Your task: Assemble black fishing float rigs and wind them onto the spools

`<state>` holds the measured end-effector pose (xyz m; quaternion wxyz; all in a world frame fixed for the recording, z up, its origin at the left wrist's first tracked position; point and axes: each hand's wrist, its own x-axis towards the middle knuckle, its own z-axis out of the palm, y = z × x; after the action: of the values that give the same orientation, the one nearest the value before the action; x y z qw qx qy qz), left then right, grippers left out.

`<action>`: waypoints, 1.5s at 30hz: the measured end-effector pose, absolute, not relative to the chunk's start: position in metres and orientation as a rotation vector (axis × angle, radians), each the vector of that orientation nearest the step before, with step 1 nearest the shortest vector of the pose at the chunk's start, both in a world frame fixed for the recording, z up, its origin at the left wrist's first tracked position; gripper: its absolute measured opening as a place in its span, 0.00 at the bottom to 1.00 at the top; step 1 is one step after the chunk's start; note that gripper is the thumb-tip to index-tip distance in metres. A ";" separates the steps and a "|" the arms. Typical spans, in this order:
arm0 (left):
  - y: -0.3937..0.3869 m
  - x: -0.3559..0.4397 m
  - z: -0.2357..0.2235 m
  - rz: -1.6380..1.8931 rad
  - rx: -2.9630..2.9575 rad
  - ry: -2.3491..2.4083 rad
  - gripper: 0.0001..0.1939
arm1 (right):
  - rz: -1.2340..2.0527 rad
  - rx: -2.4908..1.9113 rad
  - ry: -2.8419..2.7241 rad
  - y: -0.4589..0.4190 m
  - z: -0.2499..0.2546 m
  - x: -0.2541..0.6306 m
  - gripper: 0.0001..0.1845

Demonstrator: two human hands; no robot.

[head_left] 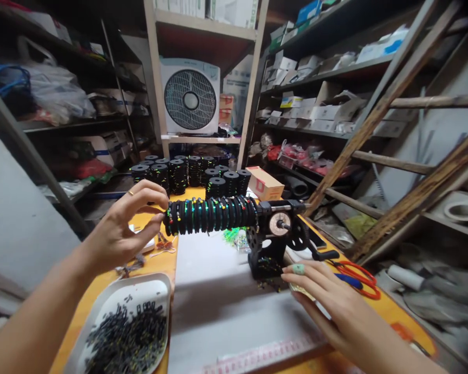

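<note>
A horizontal row of black foam line spools (212, 214), wound with shiny green line and dotted with small coloured beads, is mounted on a black hand-crank winder (271, 244). At the row's left end my left hand (134, 223) pinches the outermost spool between thumb and fingers. My right hand (315, 291) lies palm down with its fingers stretched, beside the winder's base and away from the crank handle (325, 255). A small, mostly covered item lies under its fingers; I cannot make out what. A green wrap circles one finger.
A white tray (166, 291) of small dark pieces sits at front left. Upright black spools (177, 176) and a cardboard box (265, 183) stand behind. Orange-handled scissors (368, 278) lie at right. A wooden ladder (359, 150), shelves and a box fan (191, 98) surround the table.
</note>
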<state>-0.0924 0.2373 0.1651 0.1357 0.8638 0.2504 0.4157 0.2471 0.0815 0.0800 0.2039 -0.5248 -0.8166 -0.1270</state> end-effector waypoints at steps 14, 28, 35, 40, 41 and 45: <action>0.236 -0.095 0.190 1.130 2.863 0.564 0.13 | -0.268 -1.478 -2.267 0.074 0.062 0.258 0.14; 0.238 -0.094 0.200 0.979 2.970 0.599 0.09 | -0.395 -1.521 -2.288 0.070 0.050 0.267 0.15; 0.237 -0.100 0.208 0.802 3.253 0.566 0.06 | -0.289 -1.537 -2.321 0.072 0.047 0.264 0.19; 0.239 -0.099 0.226 0.445 3.439 0.562 0.05 | -0.275 -1.574 -2.352 0.071 0.045 0.266 0.19; 0.240 -0.098 0.228 0.372 3.473 0.571 0.05 | -0.283 -1.577 -2.358 0.071 0.043 0.266 0.19; 0.242 -0.098 0.228 0.251 3.522 0.585 0.05 | -0.335 -1.563 -2.361 0.070 0.036 0.270 0.19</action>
<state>-0.0977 0.2424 0.2284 -0.2170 0.9606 0.1597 0.0685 0.2700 0.0704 0.0360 0.1448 -0.5425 -0.8193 -0.1162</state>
